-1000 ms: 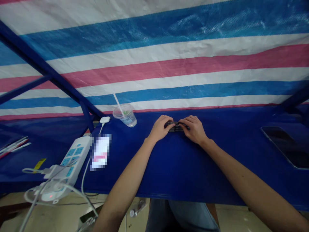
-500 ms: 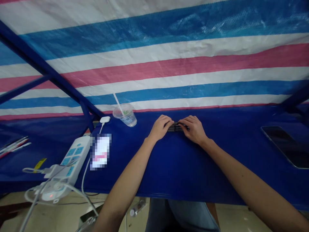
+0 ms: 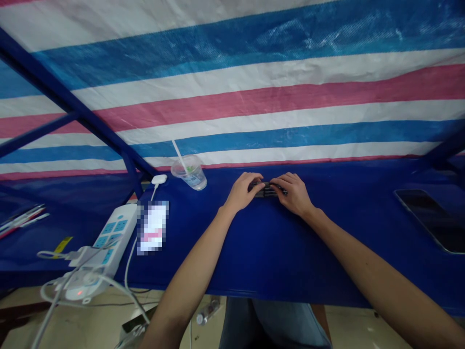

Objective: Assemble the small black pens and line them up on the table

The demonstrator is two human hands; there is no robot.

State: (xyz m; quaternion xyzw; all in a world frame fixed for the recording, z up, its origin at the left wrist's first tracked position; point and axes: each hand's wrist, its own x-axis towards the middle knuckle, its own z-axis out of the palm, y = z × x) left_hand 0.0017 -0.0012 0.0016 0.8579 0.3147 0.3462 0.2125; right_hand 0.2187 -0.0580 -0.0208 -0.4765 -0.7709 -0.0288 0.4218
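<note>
Bundle: a bundle of slim black rods point(image 3: 268, 190) is held at centre frame, on a blue tabletop point(image 3: 276, 252); the rod count cannot be told.
Long axis: left to right across the frame, lying between the hands.
Hands: the left hand point(image 3: 241, 192) and right hand point(image 3: 292, 195) are brought close together, clamped on opposite ends; neither is clearly nearer.
Counts: one plastic cup point(image 3: 189, 175) at upper left of the hands, one straw point(image 3: 179, 156), one power strip point(image 3: 111, 233) at lower left, one smartphone point(image 3: 432, 220) at right.

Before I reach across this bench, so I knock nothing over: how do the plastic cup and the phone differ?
The plastic cup is clear and stands upright with a tilted straw, while the phone is dark and lies flat. The cup is beyond your left hand, the phone out past your right hand. Both rest on the blue table cover.
</note>
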